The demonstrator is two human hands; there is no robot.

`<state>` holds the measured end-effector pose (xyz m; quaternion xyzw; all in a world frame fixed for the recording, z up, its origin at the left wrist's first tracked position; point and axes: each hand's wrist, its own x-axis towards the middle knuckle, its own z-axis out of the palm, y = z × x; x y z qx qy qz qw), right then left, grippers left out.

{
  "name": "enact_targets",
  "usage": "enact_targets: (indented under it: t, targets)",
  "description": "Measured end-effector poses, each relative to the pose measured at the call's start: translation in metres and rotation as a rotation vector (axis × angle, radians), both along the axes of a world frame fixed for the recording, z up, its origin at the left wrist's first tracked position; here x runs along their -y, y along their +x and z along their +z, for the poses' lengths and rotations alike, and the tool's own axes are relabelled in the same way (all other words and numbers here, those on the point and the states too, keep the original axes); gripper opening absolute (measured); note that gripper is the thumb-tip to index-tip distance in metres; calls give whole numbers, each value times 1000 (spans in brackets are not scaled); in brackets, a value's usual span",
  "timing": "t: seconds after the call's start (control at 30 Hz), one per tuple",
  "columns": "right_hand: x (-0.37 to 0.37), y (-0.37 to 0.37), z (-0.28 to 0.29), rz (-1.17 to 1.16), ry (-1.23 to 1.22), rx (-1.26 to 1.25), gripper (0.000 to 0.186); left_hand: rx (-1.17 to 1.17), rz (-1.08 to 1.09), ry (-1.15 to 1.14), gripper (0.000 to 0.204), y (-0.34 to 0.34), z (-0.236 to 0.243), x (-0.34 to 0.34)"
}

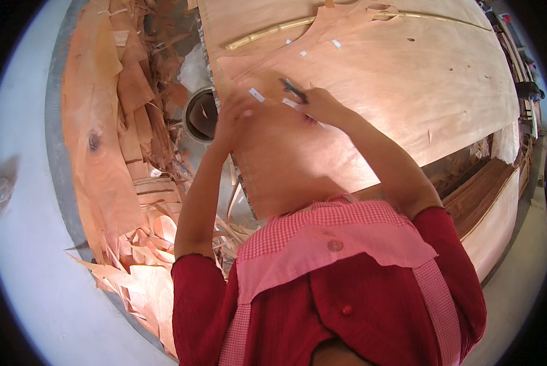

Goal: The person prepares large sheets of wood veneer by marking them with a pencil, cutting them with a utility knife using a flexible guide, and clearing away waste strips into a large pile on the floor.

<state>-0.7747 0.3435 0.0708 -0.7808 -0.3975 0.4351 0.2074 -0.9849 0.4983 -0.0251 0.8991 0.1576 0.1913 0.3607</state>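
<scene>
A large sheet of thin wood veneer [408, 91] lies before me, with a ragged-edged piece of veneer [304, 46] over its far left part. My right hand [323, 108] is closed around a dark hand tool [294, 91]; its exact kind is too blurred to tell. Beside that hand is a white tape strip [290, 103]. My left hand [235, 116] rests at the sheet's left edge, fingers stretched out and smeared, next to another short white strip [256, 94]. Farther off, small white tape pieces [336, 44] are on the veneer.
A thin bamboo stick [273, 32] lies across the far part of the sheet. Left of the table stand a round container [201, 114] and a white plastic bag [194, 70]. Veneer scraps [145, 213] pile up at left. Stacked veneer [481, 192] lies at right.
</scene>
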Motion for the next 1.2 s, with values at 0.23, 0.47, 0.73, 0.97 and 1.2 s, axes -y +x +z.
enact_targets:
  t: [0.23, 0.47, 0.73, 0.97, 1.2]
  targets:
    - [132, 48, 28, -441, 248, -980, 20, -27, 585, 128, 44, -78, 43, 116]
    - [206, 42, 35, -544, 390, -1050, 18, -25, 63, 440, 35, 104, 48, 113]
    - [437, 90, 48, -947, 452, -943, 17, -128, 574, 802, 27, 300, 21, 71]
    - [626, 157, 24, -1403, 515, -730, 12, -229, 377, 772, 27, 317, 25, 76]
    - [689, 246, -32, -1358, 832, -820, 15, -93, 247, 1080, 29, 429, 114, 212]
